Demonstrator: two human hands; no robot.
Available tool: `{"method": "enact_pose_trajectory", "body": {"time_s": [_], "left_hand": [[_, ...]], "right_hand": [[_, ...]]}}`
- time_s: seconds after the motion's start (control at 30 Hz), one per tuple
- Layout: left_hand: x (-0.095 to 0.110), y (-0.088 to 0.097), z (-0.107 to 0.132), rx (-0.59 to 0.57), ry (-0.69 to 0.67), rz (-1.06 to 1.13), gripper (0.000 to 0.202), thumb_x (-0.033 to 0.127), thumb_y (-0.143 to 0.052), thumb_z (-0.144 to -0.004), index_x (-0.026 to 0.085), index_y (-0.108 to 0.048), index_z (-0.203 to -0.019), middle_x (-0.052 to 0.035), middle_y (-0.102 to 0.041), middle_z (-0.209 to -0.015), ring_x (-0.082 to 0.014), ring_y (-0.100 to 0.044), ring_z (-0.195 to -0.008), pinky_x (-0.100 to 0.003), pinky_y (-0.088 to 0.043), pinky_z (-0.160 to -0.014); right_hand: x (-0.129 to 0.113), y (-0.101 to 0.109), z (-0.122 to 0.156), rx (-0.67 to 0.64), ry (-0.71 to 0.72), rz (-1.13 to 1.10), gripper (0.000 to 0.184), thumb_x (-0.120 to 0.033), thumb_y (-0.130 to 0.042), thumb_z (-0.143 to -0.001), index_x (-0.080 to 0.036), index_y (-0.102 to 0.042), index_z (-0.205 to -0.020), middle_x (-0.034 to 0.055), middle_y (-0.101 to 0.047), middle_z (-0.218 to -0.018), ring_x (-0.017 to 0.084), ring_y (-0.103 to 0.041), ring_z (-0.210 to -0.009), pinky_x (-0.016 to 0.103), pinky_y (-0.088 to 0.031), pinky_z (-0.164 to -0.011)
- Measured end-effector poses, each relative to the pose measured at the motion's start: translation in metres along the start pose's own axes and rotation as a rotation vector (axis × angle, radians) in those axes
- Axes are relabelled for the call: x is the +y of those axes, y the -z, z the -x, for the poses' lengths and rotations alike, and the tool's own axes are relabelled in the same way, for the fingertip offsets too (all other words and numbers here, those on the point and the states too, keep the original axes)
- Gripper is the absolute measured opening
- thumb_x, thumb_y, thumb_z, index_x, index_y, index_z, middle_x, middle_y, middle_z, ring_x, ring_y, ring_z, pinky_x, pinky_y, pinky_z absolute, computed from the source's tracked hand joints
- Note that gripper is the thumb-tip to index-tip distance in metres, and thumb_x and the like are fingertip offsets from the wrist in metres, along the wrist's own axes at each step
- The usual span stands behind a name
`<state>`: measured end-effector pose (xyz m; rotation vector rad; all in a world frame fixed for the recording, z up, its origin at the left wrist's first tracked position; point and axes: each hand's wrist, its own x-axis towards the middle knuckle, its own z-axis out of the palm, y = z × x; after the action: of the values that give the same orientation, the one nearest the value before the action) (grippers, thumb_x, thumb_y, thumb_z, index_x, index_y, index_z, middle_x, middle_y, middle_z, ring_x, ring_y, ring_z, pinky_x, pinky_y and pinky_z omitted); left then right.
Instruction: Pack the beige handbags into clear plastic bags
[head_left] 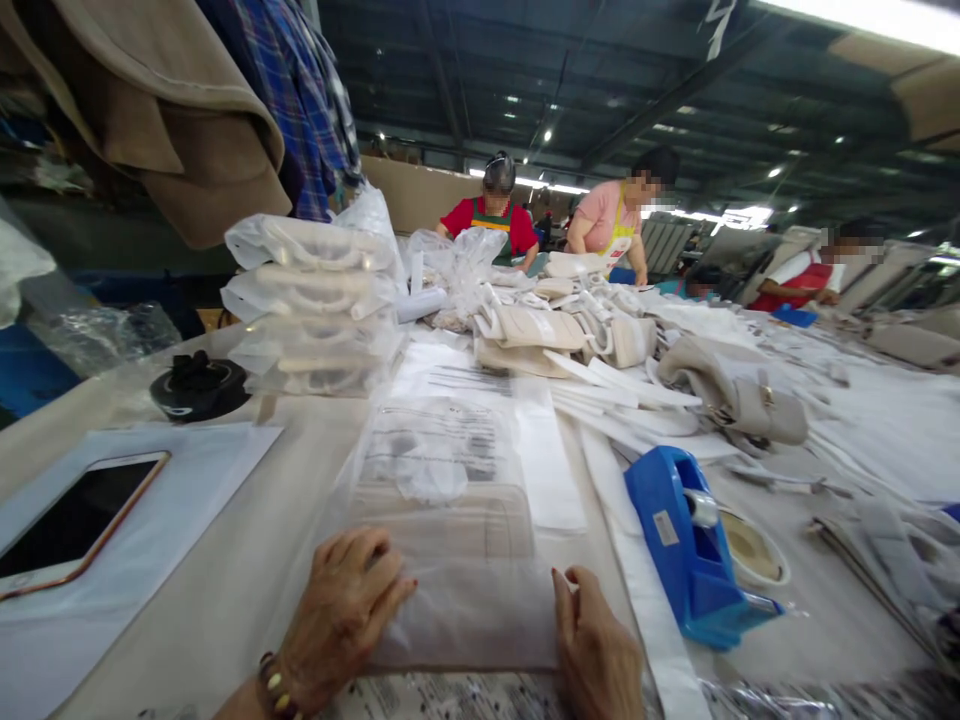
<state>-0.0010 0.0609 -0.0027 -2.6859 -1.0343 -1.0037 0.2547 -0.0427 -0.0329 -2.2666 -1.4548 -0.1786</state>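
A frosted plastic bag (465, 610) lies flat on the table in front of me, with a folded beige item (450, 515) showing through it. A whitish round patch and printed text show at the bag's far end. My left hand (345, 605), a beaded bracelet at its wrist, is at the bag's left edge with its fingers curled in and the thumb lying over the plastic. On the opposite side, my right hand (596, 640) has thumb and forefinger close together at the bag's right edge. Both hands appear to grip the plastic; some fingertips are hidden.
A blue tape dispenser (686, 550) stands at right, beside a tape roll (750, 548). On the left are a phone (82, 515), a black round object (199, 385) and stacked bagged items (315, 300). Beige pieces (540, 325) heap up ahead; several people work beyond.
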Motion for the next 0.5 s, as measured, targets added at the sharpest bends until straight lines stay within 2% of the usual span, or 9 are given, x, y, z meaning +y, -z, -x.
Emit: {"method": "enact_pose_trajectory", "body": {"time_s": [0.07, 0.13, 0.2, 0.27, 0.33, 0.4, 0.5], "left_hand": [[-0.003, 0.001, 0.0, 0.013, -0.049, -0.023, 0.02, 0.028, -0.04, -0.092, 0.019, -0.056, -0.084, -0.0046, -0.053, -0.092, -0.0198, -0.048, -0.088, -0.034, -0.031, -0.078], [-0.006, 0.0, 0.003, 0.035, -0.1, -0.047, 0.025, 0.032, -0.036, -0.093, 0.021, -0.057, -0.086, -0.0044, -0.054, -0.092, -0.0205, -0.049, -0.089, -0.034, -0.031, -0.077], [-0.012, -0.005, 0.006, 0.06, -0.11, -0.075, 0.029, 0.036, -0.033, -0.094, 0.023, -0.058, -0.087, -0.0047, -0.054, -0.092, -0.0217, -0.049, -0.088, -0.035, -0.032, -0.076], [-0.021, -0.014, 0.012, 0.104, -0.113, -0.088, 0.031, 0.04, -0.034, -0.092, 0.024, -0.06, -0.084, -0.0047, -0.055, -0.09, -0.0222, -0.051, -0.086, -0.035, -0.033, -0.074], [-0.03, -0.023, 0.017, 0.144, -0.124, -0.082, 0.029, 0.041, -0.038, -0.09, 0.026, -0.061, -0.083, -0.0041, -0.057, -0.089, -0.0222, -0.053, -0.083, -0.035, -0.035, -0.073], [-0.036, -0.028, 0.022, 0.145, -0.153, -0.072, 0.027, 0.039, -0.039, -0.089, 0.028, -0.063, -0.084, -0.0032, -0.059, -0.089, -0.0222, -0.054, -0.083, -0.035, -0.036, -0.073], [-0.038, -0.031, 0.026, 0.126, -0.124, -0.067, 0.028, 0.04, -0.038, -0.089, 0.029, -0.064, -0.086, -0.0037, -0.061, -0.089, -0.0231, -0.055, -0.084, -0.036, -0.038, -0.073]], "right_hand": [[0.023, 0.018, -0.004, 0.205, 0.042, -0.09, 0.029, -0.041, -0.037, -0.091, -0.02, -0.055, -0.095, 0.0046, -0.067, -0.081, 0.018, -0.063, -0.07, 0.028, -0.044, -0.064], [0.053, 0.043, -0.015, 0.396, 0.028, -0.106, 0.033, -0.044, -0.041, -0.088, -0.017, -0.059, -0.093, 0.0101, -0.065, -0.089, 0.021, -0.059, -0.083, 0.033, -0.042, -0.08], [0.085, 0.069, -0.031, 0.443, -0.135, -0.13, 0.048, -0.058, -0.042, -0.081, -0.014, -0.061, -0.087, 0.0161, -0.061, -0.095, 0.027, -0.053, -0.095, 0.042, -0.037, -0.09], [0.11, 0.09, -0.048, 0.36, -0.363, -0.21, 0.062, -0.072, -0.04, -0.069, -0.014, -0.062, -0.077, 0.0187, -0.059, -0.094, 0.032, -0.048, -0.098, 0.049, -0.033, -0.093], [0.127, 0.102, -0.062, 0.22, -0.486, -0.329, 0.061, -0.075, -0.045, -0.059, -0.016, -0.061, -0.064, 0.0158, -0.061, -0.08, 0.032, -0.051, -0.089, 0.05, -0.037, -0.089], [0.133, 0.103, -0.072, 0.128, -0.54, -0.453, 0.054, -0.07, -0.049, -0.058, -0.017, -0.061, -0.057, 0.0115, -0.061, -0.069, 0.027, -0.054, -0.076, 0.044, -0.045, -0.075], [0.129, 0.096, -0.079, 0.063, -0.617, -0.635, 0.047, -0.062, -0.054, -0.058, -0.016, -0.064, -0.058, 0.0078, -0.063, -0.068, 0.021, -0.056, -0.067, 0.032, -0.047, -0.059]]}}
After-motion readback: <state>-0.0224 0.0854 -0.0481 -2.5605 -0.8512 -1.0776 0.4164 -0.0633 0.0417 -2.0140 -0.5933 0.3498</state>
